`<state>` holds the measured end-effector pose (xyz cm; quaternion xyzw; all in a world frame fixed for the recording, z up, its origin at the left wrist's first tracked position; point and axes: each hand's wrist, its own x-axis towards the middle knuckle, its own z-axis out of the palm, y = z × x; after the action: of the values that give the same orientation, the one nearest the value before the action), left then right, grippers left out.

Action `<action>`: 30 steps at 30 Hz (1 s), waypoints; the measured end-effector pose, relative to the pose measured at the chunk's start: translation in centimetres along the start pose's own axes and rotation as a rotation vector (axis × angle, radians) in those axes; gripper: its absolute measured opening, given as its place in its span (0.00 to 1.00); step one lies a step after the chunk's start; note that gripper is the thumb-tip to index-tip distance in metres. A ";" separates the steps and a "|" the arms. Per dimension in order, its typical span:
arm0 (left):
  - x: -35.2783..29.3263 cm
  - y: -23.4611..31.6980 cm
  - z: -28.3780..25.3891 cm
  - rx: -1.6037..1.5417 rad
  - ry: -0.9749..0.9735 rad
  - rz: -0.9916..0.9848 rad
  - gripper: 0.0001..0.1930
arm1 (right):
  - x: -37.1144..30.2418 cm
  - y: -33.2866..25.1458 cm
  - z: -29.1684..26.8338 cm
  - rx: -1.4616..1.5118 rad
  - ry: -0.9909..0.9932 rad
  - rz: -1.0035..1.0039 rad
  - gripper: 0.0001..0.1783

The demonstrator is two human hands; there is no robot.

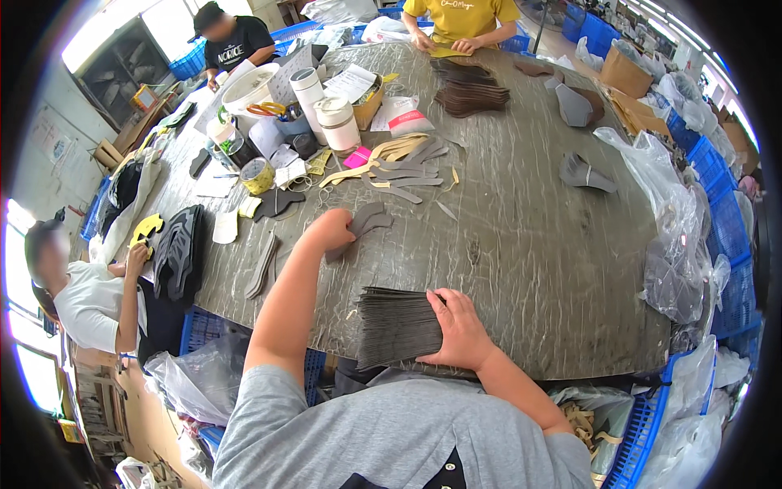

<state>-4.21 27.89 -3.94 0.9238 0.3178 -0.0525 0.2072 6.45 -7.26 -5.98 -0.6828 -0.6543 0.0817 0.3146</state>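
My left hand [330, 230] reaches out over the middle of the table, its fingers closed on the edge of some curved grey cut pieces [372, 222]. Close to the table's front edge, my right hand [460, 330] wraps round the right end of a thick stack of dark grey cut pieces [397, 328]. The layers of this stack show edge-on. Just beyond my left hand lie loose grey strips [407, 171] and a pile of tan strips [395, 148]. A few long grey strips [261, 265] rest to the left of my forearm.
Jars, a white bottle [308, 94], tape and scissors [266, 109] crowd the table's far left. A brown stack [471, 88] and a tied grey bundle [586, 173] lie farther right. Blue crates [727, 224] and plastic bags line the right edge. Three people work around the table.
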 end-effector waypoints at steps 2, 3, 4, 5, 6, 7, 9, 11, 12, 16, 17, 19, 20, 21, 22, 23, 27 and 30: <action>-1.4 2.1 0.0 -0.177 0.062 0.064 0.13 | -0.1 0.0 0.0 -0.016 0.005 0.007 0.66; -2.5 3.7 0.1 -0.268 0.092 0.094 0.13 | -0.2 0.0 0.0 -0.024 0.004 0.011 0.66; -3.3 4.7 1.1 -0.239 0.264 0.227 0.11 | -0.2 0.0 0.1 -0.011 0.006 0.009 0.66; -4.3 5.8 2.0 -0.264 0.302 0.312 0.11 | -0.1 0.1 0.2 0.002 0.006 0.007 0.66; -5.5 7.7 1.9 -0.215 0.114 0.272 0.10 | 0.0 0.2 0.3 0.012 0.010 0.004 0.66; -6.1 8.3 2.9 -0.172 -0.028 0.342 0.11 | -0.2 0.3 0.4 0.020 0.012 0.003 0.66; -7.7 9.5 3.4 -0.275 -0.220 0.349 0.11 | -0.2 0.4 0.4 0.033 0.029 0.000 0.66; -8.2 8.7 4.1 -0.305 -0.135 0.408 0.10 | 0.1 0.2 0.3 0.050 0.056 0.001 0.66; -8.5 8.3 4.4 -0.321 -0.093 0.435 0.10 | 0.2 0.1 0.2 0.061 0.068 0.002 0.65; -10.9 7.4 5.2 -0.368 0.054 0.422 0.12 | 0.8 -0.3 -0.9 -0.123 -0.079 0.043 0.71; -11.4 6.6 5.7 -0.421 0.112 0.398 0.12 | 0.9 -0.1 -1.1 -0.110 -0.118 0.046 0.72; -12.1 5.8 7.3 -0.572 0.227 0.293 0.13 | 1.2 0.2 -1.1 -0.056 -0.149 0.036 0.72; -12.8 6.2 8.1 -0.674 0.284 0.208 0.13 | 1.2 0.4 -0.7 -0.016 -0.146 0.024 0.71; -13.1 6.6 8.7 -0.775 0.341 0.122 0.13 | 1.3 0.5 -0.4 0.024 -0.144 0.012 0.71; -13.1 7.0 9.0 -0.801 0.367 0.088 0.12 | 1.4 0.5 -0.3 0.024 -0.119 0.052 0.69; -12.7 7.5 9.2 -0.798 0.376 0.081 0.11 | 1.8 0.6 -0.2 0.019 -0.095 0.085 0.68; -10.4 7.4 9.0 -0.648 0.418 0.159 0.10 | 2.6 0.2 -1.2 -0.140 -0.036 0.187 0.64; -9.7 7.7 8.6 -0.381 0.339 0.246 0.18 | 2.8 0.4 -1.4 -0.149 -0.109 0.179 0.70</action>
<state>-6.95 13.36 -6.83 0.8954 0.2377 0.1889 0.3257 7.83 -5.05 -4.27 -0.7546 -0.6109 0.0976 0.2187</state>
